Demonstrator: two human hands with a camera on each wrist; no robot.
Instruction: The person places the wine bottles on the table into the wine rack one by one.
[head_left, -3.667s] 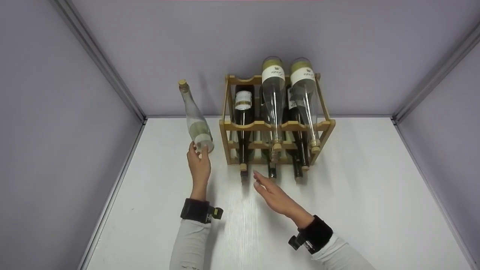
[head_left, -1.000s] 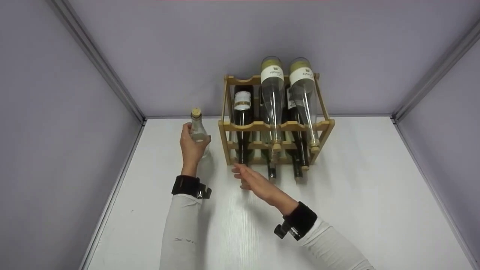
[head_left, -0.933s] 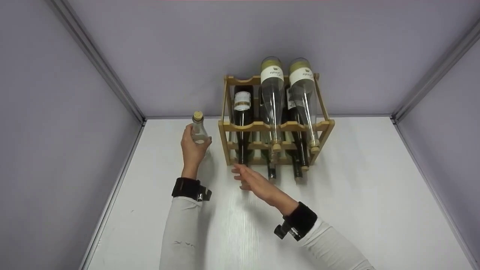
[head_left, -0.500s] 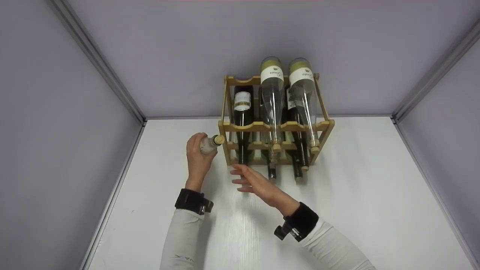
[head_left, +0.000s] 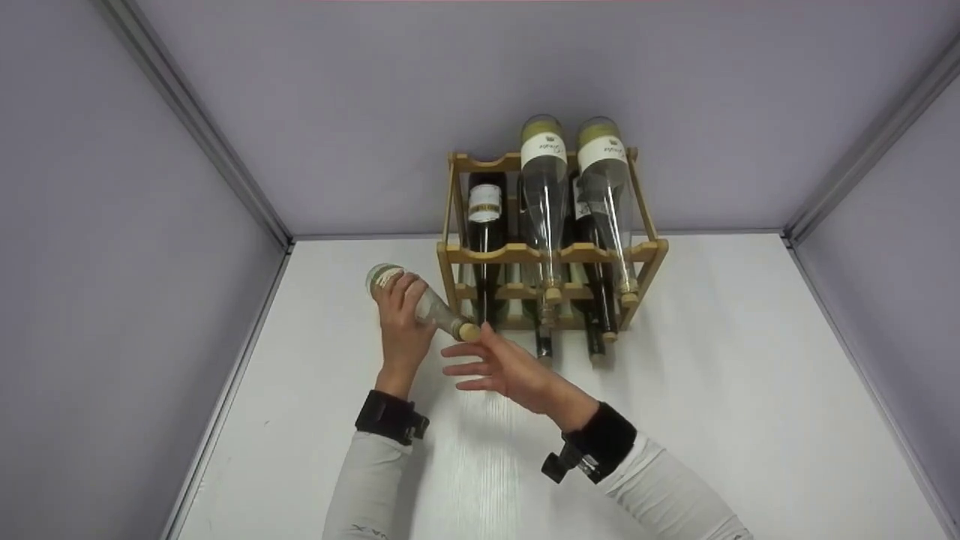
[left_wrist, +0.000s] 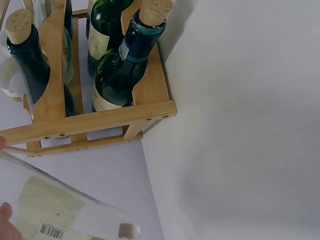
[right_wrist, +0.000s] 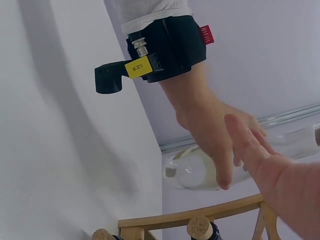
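My left hand (head_left: pixel 403 330) grips a clear glass wine bottle (head_left: pixel 436 307) around its body, left of the wooden rack. The bottle is tilted, its base to the upper left and its corked neck pointing down to the right. Its cork (head_left: pixel 469 332) is right by the thumb of my right hand (head_left: pixel 514 375), whose fingers are spread and relaxed. In the left wrist view the bottle's pale label and barcode (left_wrist: pixel 51 231) show, with fingertips at the frame's edge. The right wrist view has the left hand (right_wrist: pixel 207 125) across the same bottle (right_wrist: pixel 192 167).
The wooden wine rack (head_left: pixel 514 251) stands against the back wall. Two clear bottles (head_left: pixel 545 187) lie on its top tier, necks forward. Dark bottles, one with a white label (head_left: pixel 486 201), fill lower places, their corked necks jutting out over the white table (head_left: pixel 735 390).
The left hand has tipped the bottle from cork-up to cork pointing down and right, moving slightly nearer me. The right hand has come left since the first frame, and its fingers have spread.
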